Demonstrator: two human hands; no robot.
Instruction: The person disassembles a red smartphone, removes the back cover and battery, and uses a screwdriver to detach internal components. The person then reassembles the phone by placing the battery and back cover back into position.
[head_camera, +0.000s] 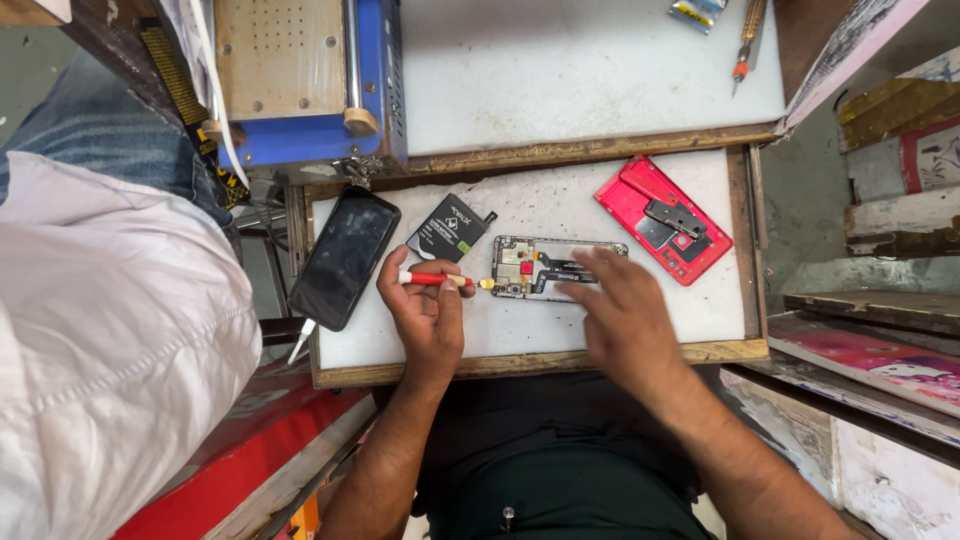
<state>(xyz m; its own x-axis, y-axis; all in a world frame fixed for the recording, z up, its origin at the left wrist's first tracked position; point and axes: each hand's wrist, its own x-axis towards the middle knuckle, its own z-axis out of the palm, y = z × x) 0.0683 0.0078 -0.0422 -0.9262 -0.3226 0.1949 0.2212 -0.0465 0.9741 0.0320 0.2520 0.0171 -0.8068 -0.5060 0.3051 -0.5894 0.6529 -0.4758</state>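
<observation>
Here your left hand (428, 312) is closed around a slim red-handled screwdriver with a white collar and a yellowish tip (440, 280), fingers and thumb pinching the shaft so the tip points away from your palm toward the opened phone body, a flat rectangular frame with bare circuit boards and black ribbon cables (548, 267). That phone body lies on the white, scuffed work board (560, 205), just past your left fingertips, and the tool tip touches or nearly touches its near end. Your right hand (625, 312) is open, fingers spread and laid on the far half of the frame, holding nothing. Judging by its look, the frame is light and stiff but fragile: the ribbons are soft and would tear, the small parts would scratch, and the smooth board lets it slide. So take hold along the bare outer edges, fingertips pressing down on the metal rim rather than on boards or cables. Just beyond your left knuckles lies a black rectangular battery pack with a white label (452, 228), and further out from your thumb a dark smartphone with a glossy screen (346, 257). Beyond your right fingertips, well apart, rests a red plastic back cover with a grey metal plate (664, 218).
</observation>
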